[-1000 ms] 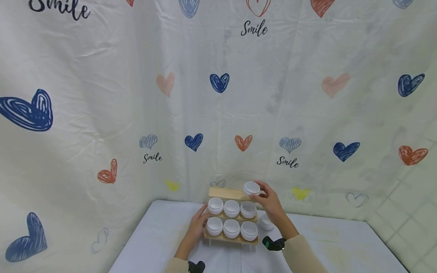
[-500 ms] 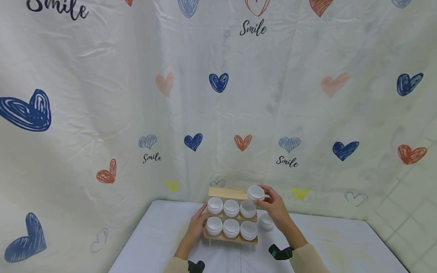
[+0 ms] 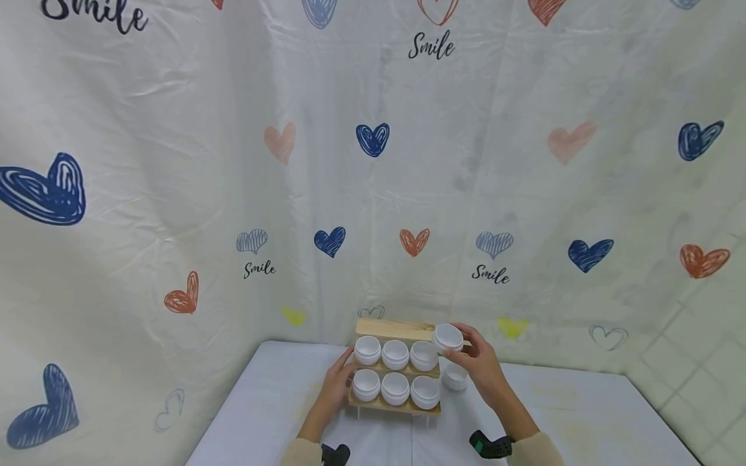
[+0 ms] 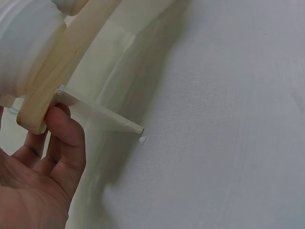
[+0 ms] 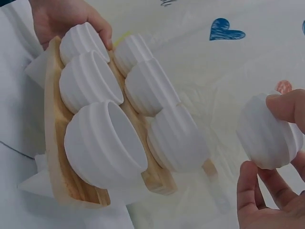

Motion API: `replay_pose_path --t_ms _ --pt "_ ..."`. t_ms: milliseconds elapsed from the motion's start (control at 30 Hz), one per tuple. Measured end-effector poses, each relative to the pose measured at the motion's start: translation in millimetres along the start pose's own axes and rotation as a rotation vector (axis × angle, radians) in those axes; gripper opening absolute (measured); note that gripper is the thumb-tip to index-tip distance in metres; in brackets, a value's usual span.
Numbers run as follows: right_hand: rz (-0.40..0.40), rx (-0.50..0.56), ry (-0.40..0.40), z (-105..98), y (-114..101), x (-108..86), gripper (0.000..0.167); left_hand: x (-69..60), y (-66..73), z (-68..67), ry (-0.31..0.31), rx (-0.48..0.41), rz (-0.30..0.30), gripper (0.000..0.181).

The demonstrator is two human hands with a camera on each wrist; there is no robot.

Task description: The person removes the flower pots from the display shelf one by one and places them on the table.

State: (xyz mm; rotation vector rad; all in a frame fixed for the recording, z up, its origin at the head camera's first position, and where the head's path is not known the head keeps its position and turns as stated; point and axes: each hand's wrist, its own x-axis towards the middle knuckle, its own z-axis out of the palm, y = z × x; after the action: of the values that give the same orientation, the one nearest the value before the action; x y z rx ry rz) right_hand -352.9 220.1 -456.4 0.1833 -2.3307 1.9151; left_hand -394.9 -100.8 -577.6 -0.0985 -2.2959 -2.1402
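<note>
Wrinkled heart-print curtain [image 3: 431,181], white table [image 3: 577,421]

Six cups [image 3: 395,392] on rack [image 3: 393,329], two rows; another cup [image 3: 454,380] right, on table [image 3: 559,414].

A small nook walled by a printed curtain [image 3: 431,188]; whether in a home, an office or a studio cannot be told.
The pale curtain hangs behind the desk [image 3: 594,421] and down its left side, patterned with scribbled hearts [image 3: 373,140] and the word "Smile" [image 3: 431,45]; a woven white cloth [image 4: 228,105] covers the desk, and a faint tile-like grid [image 3: 699,362] shows at the right.
</note>
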Motion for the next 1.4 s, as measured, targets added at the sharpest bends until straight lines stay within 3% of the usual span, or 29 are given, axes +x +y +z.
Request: replay_pose_path --t_ms 533,1100,1400 --pt "0.016 0.043 0.012 -8.0 17.5 -11.0 0.069 -1.4 1.7 2.6 0.01 0.009 0.006 0.061" --pt "-0.028 0.069 0.058 -15.7 33.1 -19.4 0.067 0.4 2.8 2.8 -0.005 0.051 0.017 0.06" --pt "0.001 0.045 0.086 -19.1 35.8 -19.7 0.067 1.2 1.4 4.8 -0.008 0.067 0.059 0.06"
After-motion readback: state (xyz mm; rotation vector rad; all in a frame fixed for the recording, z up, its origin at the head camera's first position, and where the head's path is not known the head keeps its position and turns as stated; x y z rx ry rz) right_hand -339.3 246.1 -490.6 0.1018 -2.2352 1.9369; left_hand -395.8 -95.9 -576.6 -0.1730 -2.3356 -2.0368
